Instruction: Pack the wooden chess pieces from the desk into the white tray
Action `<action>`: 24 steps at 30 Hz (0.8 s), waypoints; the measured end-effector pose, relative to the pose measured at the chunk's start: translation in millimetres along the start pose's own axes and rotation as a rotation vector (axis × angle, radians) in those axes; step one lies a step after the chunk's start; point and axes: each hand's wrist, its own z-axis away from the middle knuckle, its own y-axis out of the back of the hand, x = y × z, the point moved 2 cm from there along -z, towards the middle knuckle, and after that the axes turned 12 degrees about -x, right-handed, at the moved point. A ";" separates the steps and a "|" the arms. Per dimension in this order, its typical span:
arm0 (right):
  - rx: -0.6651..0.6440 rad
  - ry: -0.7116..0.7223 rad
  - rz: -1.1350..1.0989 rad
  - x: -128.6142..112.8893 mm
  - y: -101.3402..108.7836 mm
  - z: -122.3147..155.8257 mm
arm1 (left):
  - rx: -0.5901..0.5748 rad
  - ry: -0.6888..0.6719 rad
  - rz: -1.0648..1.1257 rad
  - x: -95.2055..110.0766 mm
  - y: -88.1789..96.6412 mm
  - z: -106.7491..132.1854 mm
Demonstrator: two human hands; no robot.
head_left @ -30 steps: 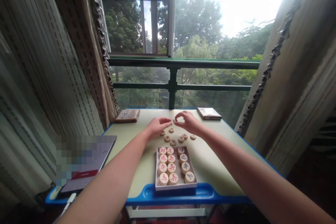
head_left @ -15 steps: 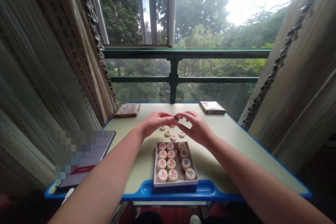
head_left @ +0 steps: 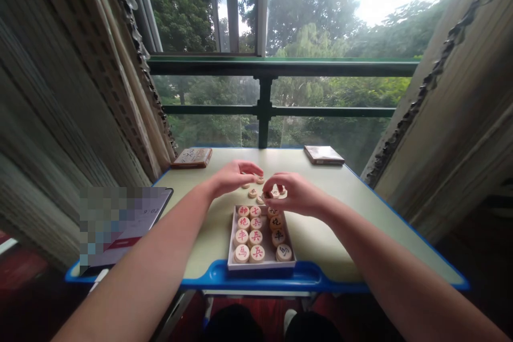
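Observation:
Pinched between the thumb and fingers of my right hand (head_left: 290,192) is a xiangqi piece (head_left: 266,196), a round wooden disc, just above the box's far edge. My left hand (head_left: 236,177) is open, fingers stretched over loose xiangqi pieces (head_left: 252,193) on the table; whether it touches one I cannot tell. The shallow white box (head_left: 262,265) stands at the near side. Two columns of red-marked pieces (head_left: 255,237) fill its left part, and a column of dark-marked pieces (head_left: 278,237) lines its right side, with a gap between. My right hand partly covers the far right piece.
The pale table (head_left: 344,235) has a blue rim with a molded tray at the front. A tablet-like device (head_left: 132,230) lies at the left edge. Flat boxes sit at the back left (head_left: 192,157) and back right (head_left: 324,154). Curtains hang on both sides.
Both hands were together at one piece; they are now apart. My right hand has brought the piece nearer the box, and my left has let go. The view has tilted slightly down.

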 end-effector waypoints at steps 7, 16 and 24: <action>-0.219 -0.057 -0.068 -2.5 -6.0 1.1 | -0.272 0.047 -0.243 -7.3 -0.8 1.9; -0.256 -0.031 0.002 2.4 -11.7 -0.9 | -0.423 0.052 -0.464 1.7 -1.7 9.7; -0.216 -0.052 0.052 -2.0 -15.5 -1.2 | -0.449 0.028 -0.475 -3.1 -3.4 6.2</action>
